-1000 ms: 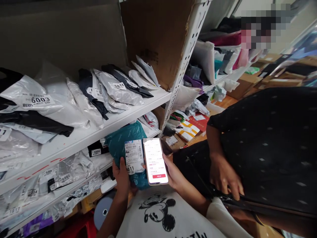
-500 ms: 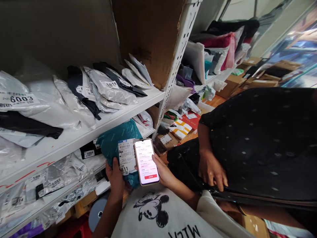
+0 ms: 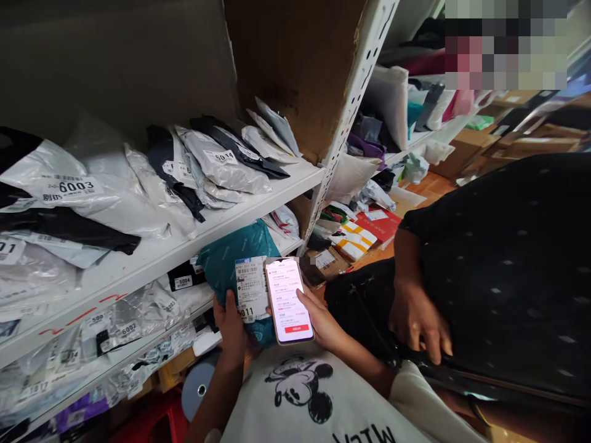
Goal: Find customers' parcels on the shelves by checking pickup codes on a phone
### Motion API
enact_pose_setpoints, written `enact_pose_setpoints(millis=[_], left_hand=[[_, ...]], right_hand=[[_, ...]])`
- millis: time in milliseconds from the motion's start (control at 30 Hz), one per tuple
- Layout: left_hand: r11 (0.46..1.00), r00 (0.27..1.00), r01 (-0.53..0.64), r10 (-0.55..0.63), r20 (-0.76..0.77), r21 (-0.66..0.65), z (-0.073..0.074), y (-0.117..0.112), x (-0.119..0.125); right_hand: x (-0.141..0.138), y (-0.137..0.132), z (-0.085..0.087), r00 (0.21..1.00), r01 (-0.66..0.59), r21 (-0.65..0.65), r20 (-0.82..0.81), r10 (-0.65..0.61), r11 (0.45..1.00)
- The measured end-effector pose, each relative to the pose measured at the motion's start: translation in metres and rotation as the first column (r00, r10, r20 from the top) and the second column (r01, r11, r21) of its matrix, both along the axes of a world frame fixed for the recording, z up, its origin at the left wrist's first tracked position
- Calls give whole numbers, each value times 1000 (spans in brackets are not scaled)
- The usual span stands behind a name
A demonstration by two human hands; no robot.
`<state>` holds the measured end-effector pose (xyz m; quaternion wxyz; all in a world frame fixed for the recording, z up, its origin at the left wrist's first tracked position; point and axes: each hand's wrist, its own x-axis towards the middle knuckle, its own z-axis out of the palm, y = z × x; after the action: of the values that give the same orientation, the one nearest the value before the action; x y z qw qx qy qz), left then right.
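My left hand (image 3: 229,321) grips a teal plastic mailer parcel (image 3: 233,246) by its lower left edge, thumb on the front. A white shipping label (image 3: 250,286) ending in "011" faces up on it. In my right hand (image 3: 323,320) is a lit smartphone (image 3: 289,301), its thumb along the right edge of the screen. The phone shows a list with a red button at the bottom. It overlaps the right part of the parcel and its label.
White shelves (image 3: 258,206) at left hold bagged parcels (image 3: 76,187) with number labels. A perforated post (image 3: 355,104) rises in the middle. At right, another person in dark clothing (image 3: 503,264) stands close, one hand (image 3: 422,320) low. Boxes (image 3: 471,144) lie beyond.
The view has shifted, so shelves, parcel and phone appear slightly farther right. Both hands keep the same holds on the parcel and phone.
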<state>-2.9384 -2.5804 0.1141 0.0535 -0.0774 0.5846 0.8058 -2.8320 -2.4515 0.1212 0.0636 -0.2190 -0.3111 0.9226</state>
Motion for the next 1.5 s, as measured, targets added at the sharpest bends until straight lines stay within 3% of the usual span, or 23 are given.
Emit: enact_pose_setpoints(millis=[167,400,833,1233,1500], left_hand=[[999,999,-50,50,14,21,-5,-1,-2],[998,999,-50,50,-4,28,-7,-3,-4],[999,999,-43,44,-10,30,-5,-7,-3],[999,995,-39,39,-94,0,-14,-15,-10],[999,997,-39,40,-60,15,-13,-15,-9]], right_hand=[[1,4,2,998,-17,-8,-55,16,1000],[10,10,18,951,-214,32,-222,216,976],[10,7,3,926,-170,227,-296,234,959],[10,8,0,924,-191,237,-285,256,953],[9,7,3,922,-184,230,-297,249,956]])
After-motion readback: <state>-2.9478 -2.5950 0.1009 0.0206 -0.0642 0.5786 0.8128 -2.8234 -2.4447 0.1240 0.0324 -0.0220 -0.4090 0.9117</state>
